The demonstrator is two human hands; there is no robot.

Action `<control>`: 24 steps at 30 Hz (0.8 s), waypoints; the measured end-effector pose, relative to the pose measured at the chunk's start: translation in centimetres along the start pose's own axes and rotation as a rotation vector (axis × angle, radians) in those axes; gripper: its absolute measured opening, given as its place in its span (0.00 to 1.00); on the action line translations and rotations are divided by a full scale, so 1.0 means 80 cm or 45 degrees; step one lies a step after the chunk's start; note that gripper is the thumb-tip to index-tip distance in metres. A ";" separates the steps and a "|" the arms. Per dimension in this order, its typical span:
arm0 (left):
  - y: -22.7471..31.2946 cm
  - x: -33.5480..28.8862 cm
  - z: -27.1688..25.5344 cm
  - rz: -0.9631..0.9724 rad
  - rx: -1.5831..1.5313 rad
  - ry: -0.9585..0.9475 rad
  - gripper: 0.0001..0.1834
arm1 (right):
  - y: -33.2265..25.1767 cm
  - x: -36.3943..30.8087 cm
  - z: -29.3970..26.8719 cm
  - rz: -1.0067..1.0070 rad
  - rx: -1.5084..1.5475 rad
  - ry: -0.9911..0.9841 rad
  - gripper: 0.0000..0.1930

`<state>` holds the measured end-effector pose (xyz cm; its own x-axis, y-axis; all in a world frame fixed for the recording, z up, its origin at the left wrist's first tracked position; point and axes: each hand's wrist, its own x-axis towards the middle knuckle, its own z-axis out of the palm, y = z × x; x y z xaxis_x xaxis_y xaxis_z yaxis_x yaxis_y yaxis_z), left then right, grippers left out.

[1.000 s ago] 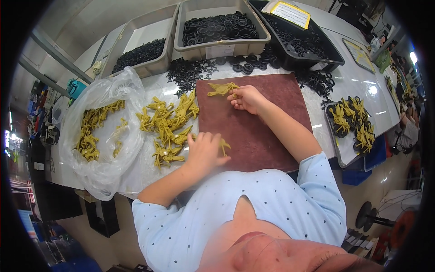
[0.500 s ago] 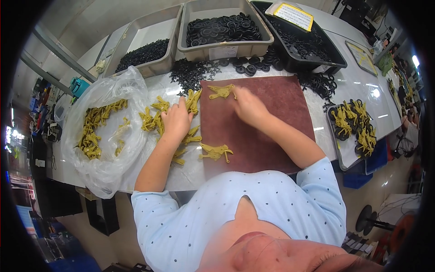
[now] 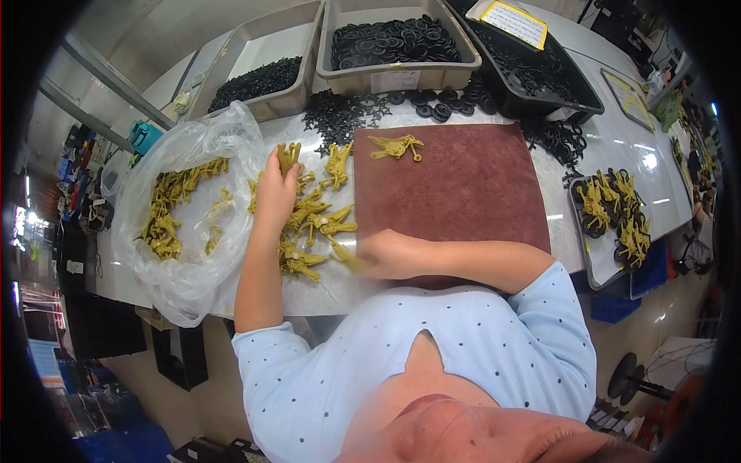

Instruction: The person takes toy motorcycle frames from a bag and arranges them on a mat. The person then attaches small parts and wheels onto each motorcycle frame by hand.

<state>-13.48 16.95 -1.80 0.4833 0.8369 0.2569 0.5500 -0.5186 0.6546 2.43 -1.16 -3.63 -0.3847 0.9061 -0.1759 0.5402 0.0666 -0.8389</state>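
Observation:
My left hand (image 3: 275, 187) is closed around an olive-yellow plastic part (image 3: 289, 157), which sticks up past the fingers above the loose pile. Blurred by motion, my right hand (image 3: 388, 255) is over the near left edge of the brown cloth (image 3: 455, 185). It grips another olive-yellow part (image 3: 345, 252) that points left from its fingertips. Between the hands, several similar pronged parts (image 3: 307, 212) lie heaped on the white table. One more olive-yellow part (image 3: 397, 147) lies by itself on the cloth's far left corner.
Left stands an open clear plastic bag (image 3: 251, 147) with more yellow parts. Beyond the cloth are a grey bin (image 3: 397, 79) of black rings, another grey bin (image 3: 266, 102) of small black pieces and a black bin (image 3: 540, 110). A tray (image 3: 590, 266) of yellow-and-black assemblies sits right.
My right hand has come from the cloth's far left corner to its near left edge and taken up a yellow part there. My left hand has moved left and lifted a part.

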 end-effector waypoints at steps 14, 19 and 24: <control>-0.028 -0.059 0.013 0.171 0.859 0.138 0.35 | 0.040 0.081 -0.030 -0.209 -0.573 0.590 0.17; -0.001 -0.065 0.013 0.323 0.733 0.129 0.38 | 0.088 0.139 -0.065 -0.389 -1.111 0.710 0.16; 0.018 -0.082 0.009 0.440 0.661 -0.332 0.31 | 0.081 0.147 -0.072 -0.445 -1.340 0.487 0.14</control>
<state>-15.39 10.55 -3.06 0.8032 0.5717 0.1675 0.5585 -0.8205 0.1221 5.76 12.31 -8.18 -0.4814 0.8250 0.2961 0.8714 0.4870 0.0600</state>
